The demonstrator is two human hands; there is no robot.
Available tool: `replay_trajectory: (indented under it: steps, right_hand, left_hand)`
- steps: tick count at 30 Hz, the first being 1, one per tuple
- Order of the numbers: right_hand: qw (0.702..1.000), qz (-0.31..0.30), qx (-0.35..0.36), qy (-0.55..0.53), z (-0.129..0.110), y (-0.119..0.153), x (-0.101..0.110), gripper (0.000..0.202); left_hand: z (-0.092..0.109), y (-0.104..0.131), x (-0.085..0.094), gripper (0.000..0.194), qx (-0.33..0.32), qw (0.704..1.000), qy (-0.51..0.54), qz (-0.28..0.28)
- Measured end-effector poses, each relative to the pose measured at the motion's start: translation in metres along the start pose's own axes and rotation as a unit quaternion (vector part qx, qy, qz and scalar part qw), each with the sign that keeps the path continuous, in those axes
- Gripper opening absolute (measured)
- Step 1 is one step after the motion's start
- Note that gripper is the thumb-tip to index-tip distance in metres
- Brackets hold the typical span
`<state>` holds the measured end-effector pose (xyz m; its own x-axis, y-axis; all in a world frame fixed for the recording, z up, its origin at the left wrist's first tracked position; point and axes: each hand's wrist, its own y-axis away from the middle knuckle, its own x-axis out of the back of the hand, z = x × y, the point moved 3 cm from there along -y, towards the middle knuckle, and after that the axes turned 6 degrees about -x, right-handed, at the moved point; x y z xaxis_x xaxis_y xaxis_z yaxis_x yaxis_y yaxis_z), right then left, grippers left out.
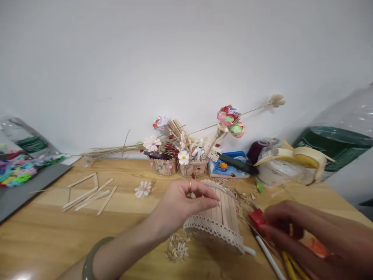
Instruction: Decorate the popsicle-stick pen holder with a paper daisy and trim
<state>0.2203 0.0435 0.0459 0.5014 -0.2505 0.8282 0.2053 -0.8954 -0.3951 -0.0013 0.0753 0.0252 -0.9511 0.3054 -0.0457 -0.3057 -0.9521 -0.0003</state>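
My left hand (194, 200) has thumb and forefinger pinched together over a holder of pale wooden craft sticks (230, 208). Whatever sits in that pinch, if anything, is too small to make out. The holder lies tilted, with a strip of cream lace trim (214, 231) round its nearer end. At the right, my right hand (309, 237) is smeared by motion, its fingers bent beside a red object (257, 219). Whether it grips that object is unclear. Small pale flakes (178, 248) lie in a pile below my left wrist.
Loose craft sticks (87, 196) and a white flower (143, 189) lie left. Behind stand two decorated holders (163, 166) with flowers and pens, then a blue tissue pack (229, 169), masking tape (310, 157) and a large bottle (335, 144). Yellow handles (291, 266) lie under my right hand.
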Motion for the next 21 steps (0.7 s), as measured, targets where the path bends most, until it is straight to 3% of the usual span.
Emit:
replay_trajectory:
  steps: [2, 6, 9, 17, 21]
  right_hand:
    - [0.994, 0.045, 0.098, -0.02, -0.036, -0.009, -0.004, 0.01]
    - [0.989, 0.057, 0.123, -0.056, -0.064, -0.022, -0.015, 0.008]
    - [0.987, 0.047, 0.12, -0.092, -0.067, -0.027, -0.02, 0.005]
    - [0.974, -0.015, 0.144, -0.176, -0.067, -0.036, -0.018, 0.021]
    - [0.971, -0.015, 0.14, -0.192, -0.068, -0.039, -0.02, 0.022]
  left_hand:
    - [0.0, 0.001, -0.001, 0.01, 0.006, 0.999, 0.04, 0.0]
    - [0.004, 0.003, -0.004, 0.008, 0.019, 0.994, 0.104, -0.003]
    - [0.006, 0.004, -0.006, 0.008, 0.034, 0.992, 0.12, -0.005]
    - [0.003, 0.005, -0.001, 0.012, 0.061, 0.988, 0.14, -0.02]
    - [0.001, 0.004, -0.001, 0.008, 0.058, 0.987, 0.146, -0.038]
